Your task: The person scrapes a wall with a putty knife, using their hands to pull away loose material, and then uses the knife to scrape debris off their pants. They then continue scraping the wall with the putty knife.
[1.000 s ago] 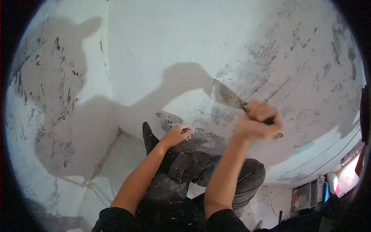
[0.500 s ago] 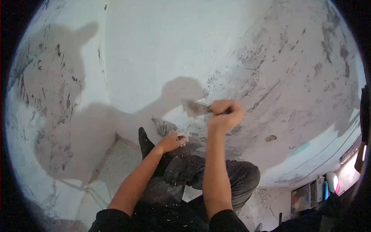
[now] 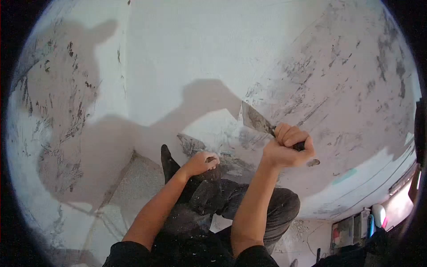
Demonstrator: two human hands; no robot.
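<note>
My right hand [image 3: 291,144] is wrapped round the dark handle of a putty knife [image 3: 258,120]. Its wide, smeared blade points up and left, with the edge at or close to the white wall [image 3: 178,58]; contact is hard to tell. Lower down, near my knee, my left hand [image 3: 202,163] is closed on a second putty knife [image 3: 191,144], whose grey-streaked blade sticks out to the upper left. Fingers hide most of that handle. Dark scrape marks and patches cover the wall right of the blades.
A wall corner runs down on the left, with a speckled floor patch [image 3: 133,187] below it. My bent leg [image 3: 282,209] in dusty dark trousers is close beneath my hands. Loose debris [image 3: 299,229] lies on the floor, and boxes [image 3: 347,233] stand at the lower right.
My right hand has moved right and down with its putty knife, and the blade now shows more broadly. My left hand has hardly moved.
</note>
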